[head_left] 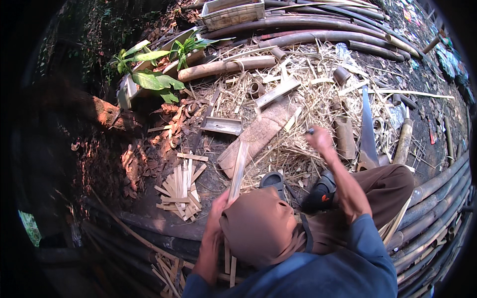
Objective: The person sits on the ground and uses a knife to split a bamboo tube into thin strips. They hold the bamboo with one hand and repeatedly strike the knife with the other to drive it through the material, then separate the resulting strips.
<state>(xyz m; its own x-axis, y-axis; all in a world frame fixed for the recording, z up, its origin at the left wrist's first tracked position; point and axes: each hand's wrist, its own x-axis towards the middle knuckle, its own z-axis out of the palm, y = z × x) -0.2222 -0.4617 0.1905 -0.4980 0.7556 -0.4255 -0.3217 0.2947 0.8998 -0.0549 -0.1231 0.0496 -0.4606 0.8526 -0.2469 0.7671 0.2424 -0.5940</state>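
My left hand [216,213] is closed round the lower end of a pale split bamboo strip [240,166]. The strip slants away from me, its far end against a worn wooden board [263,129] on the ground. Brown cloth hides part of the left fingers. Beyond my knees, to the right of the board, my right hand [322,140] is clenched on a tool whose dark end [310,131] sticks out of the fist. The rest of that tool cannot be made out. Left of the board, a heap of short bamboo strips [183,191] lies on the soil.
Shavings [303,154] cover the ground around the board. A handsaw [367,129] and cut bamboo tubes [345,138] lie to the right. One split bamboo trough [222,125] sits left of the board. Long bamboo poles [318,36] and a crate [232,15] are at the back; more poles [432,203] lie right.
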